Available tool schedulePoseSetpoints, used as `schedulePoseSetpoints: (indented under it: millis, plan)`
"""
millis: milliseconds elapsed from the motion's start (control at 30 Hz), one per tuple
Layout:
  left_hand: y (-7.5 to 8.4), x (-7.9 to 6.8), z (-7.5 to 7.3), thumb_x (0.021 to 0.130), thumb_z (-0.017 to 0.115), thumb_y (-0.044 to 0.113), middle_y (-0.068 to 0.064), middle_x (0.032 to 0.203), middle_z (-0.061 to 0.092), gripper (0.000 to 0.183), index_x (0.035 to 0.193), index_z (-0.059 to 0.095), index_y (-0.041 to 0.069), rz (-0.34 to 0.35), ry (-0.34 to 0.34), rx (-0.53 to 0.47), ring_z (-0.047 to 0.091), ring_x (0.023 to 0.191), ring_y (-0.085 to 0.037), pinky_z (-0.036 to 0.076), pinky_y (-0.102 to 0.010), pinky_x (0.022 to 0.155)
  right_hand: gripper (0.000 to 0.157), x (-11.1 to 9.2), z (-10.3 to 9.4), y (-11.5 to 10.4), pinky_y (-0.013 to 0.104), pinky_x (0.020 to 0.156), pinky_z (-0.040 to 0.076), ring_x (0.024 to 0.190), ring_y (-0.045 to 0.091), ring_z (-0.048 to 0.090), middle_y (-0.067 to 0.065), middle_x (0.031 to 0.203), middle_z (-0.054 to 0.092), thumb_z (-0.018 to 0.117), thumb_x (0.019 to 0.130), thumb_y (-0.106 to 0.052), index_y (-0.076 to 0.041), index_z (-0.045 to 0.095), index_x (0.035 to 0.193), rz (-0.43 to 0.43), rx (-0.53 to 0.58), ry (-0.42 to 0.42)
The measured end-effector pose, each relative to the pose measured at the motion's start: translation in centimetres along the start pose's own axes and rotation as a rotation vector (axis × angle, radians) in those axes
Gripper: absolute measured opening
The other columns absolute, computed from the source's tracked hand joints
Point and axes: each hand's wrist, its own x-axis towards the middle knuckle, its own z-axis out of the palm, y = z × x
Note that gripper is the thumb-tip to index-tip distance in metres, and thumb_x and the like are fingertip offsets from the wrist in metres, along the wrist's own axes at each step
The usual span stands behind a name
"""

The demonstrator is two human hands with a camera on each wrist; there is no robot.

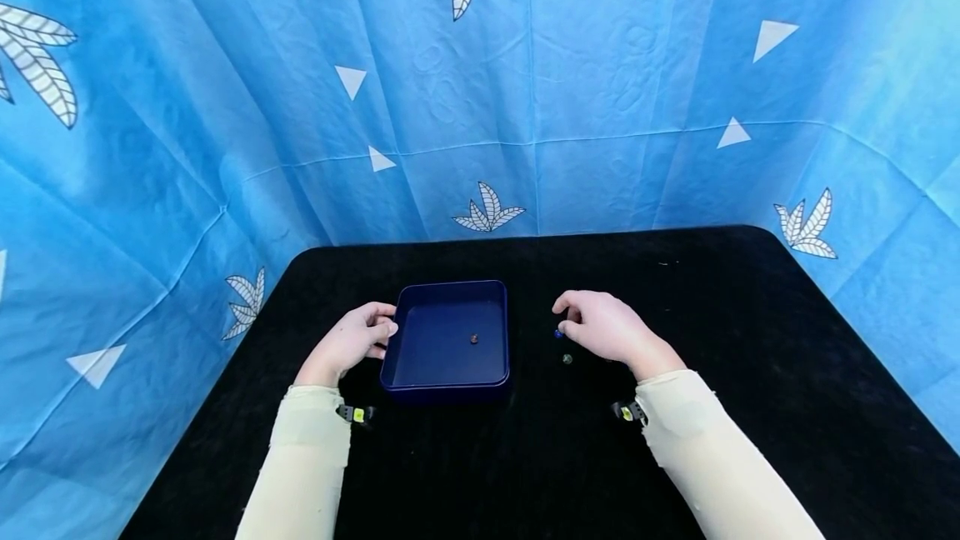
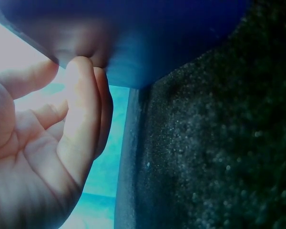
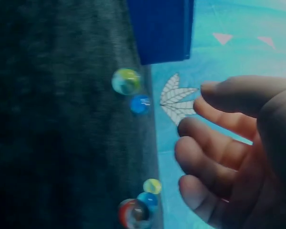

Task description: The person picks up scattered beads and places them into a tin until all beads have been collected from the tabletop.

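Note:
A dark blue square tray (image 1: 450, 344) sits on the black table, with one small brownish marble (image 1: 474, 339) inside. My left hand (image 1: 354, 342) grips the tray's left side, its thumb at the rim; in the left wrist view, fingers (image 2: 81, 105) bend against the outer wall. To the right of the tray, my right hand (image 1: 606, 327) hovers above the table, fingers loosely bent, holding nothing. Close by lie a blue marble (image 1: 558, 333) and a clear marble with yellow-green (image 1: 567, 359). More marbles show in the right wrist view: a yellow one (image 3: 152, 186), a blue one (image 3: 148, 200) and a red-and-white one (image 3: 132, 213).
Black cloth (image 1: 465, 473) covers the table. Behind and beside it hangs a blue curtain (image 1: 615, 82) printed with leaves and triangles. Small pale specks (image 1: 667, 263) lie on the cloth toward the back right.

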Motion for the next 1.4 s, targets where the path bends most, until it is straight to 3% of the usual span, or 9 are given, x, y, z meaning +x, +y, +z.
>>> schedulePoseSetpoints:
  millis: [100, 333, 567, 933, 1133, 1400]
  plan:
    - [-0.1, 0.0, 0.0, 0.106, 0.053, 0.018, -0.02, 0.125, 0.057, 0.045, 0.146, 0.045, -0.001, 0.0, 0.003, 0.008, 0.062, 0.102, -0.03, 0.057, -0.038, 0.079, 0.033, 0.2, 0.8, 0.2, 0.038, 0.074, 0.05, 0.075, 0.011, 0.057, -0.007, 0.093, 0.065, 0.068, 0.094, -0.021, -0.016, 0.067, 0.126, -0.027, -0.095, -0.037]
    - [0.1, -0.2, 0.0, 0.106, 0.054, 0.019, -0.02, 0.125, 0.058, 0.045, 0.145, 0.046, 0.0, -0.001, 0.006, 0.006, 0.061, 0.102, -0.029, 0.057, -0.038, 0.08, 0.031, 0.3, 1.7, 0.1, 0.04, 0.076, 0.051, 0.081, 0.012, 0.057, -0.005, 0.096, 0.062, 0.071, 0.093, -0.018, -0.016, 0.07, 0.124, -0.022, -0.198, -0.098]
    - [-0.1, -0.2, 0.0, 0.106, 0.054, 0.02, -0.019, 0.128, 0.057, 0.046, 0.146, 0.045, 0.001, -0.007, 0.004, 0.006, 0.061, 0.104, -0.03, 0.057, -0.039, 0.081, 0.024, 0.2, 2.0, 0.0, 0.041, 0.08, 0.052, 0.085, 0.013, 0.058, -0.005, 0.098, 0.062, 0.071, 0.093, -0.016, -0.019, 0.072, 0.117, -0.006, -0.213, -0.088]
    - [-0.2, -0.2, 0.2, 0.105, 0.055, 0.017, -0.021, 0.127, 0.055, 0.046, 0.146, 0.043, -0.001, 0.009, 0.007, -0.015, 0.062, 0.102, -0.033, 0.057, -0.039, 0.08, 0.019, -0.1, 2.3, 0.2, 0.04, 0.081, 0.052, 0.089, 0.015, 0.062, -0.007, 0.096, 0.059, 0.069, 0.087, -0.005, -0.02, 0.07, 0.097, -0.054, -0.264, -0.031]
    - [-0.2, -0.1, 0.4, 0.105, 0.055, 0.018, -0.018, 0.124, 0.056, 0.044, 0.145, 0.046, 0.001, 0.005, 0.008, -0.007, 0.062, 0.1, -0.03, 0.057, -0.039, 0.08, 0.019, -0.4, 2.1, 0.1, 0.04, 0.079, 0.052, 0.082, 0.013, 0.058, -0.007, 0.095, 0.06, 0.066, 0.088, -0.002, -0.019, 0.07, 0.096, -0.058, -0.268, -0.023]
    - [-0.1, -0.3, 0.1, 0.106, 0.054, 0.019, -0.021, 0.131, 0.055, 0.047, 0.147, 0.043, -0.001, 0.009, 0.003, -0.003, 0.062, 0.106, -0.032, 0.057, -0.039, 0.082, 0.02, -0.1, 1.8, -0.4, 0.042, 0.079, 0.053, 0.086, 0.015, 0.061, -0.004, 0.099, 0.067, 0.06, 0.091, -0.002, -0.017, 0.069, 0.099, -0.049, -0.259, -0.002]
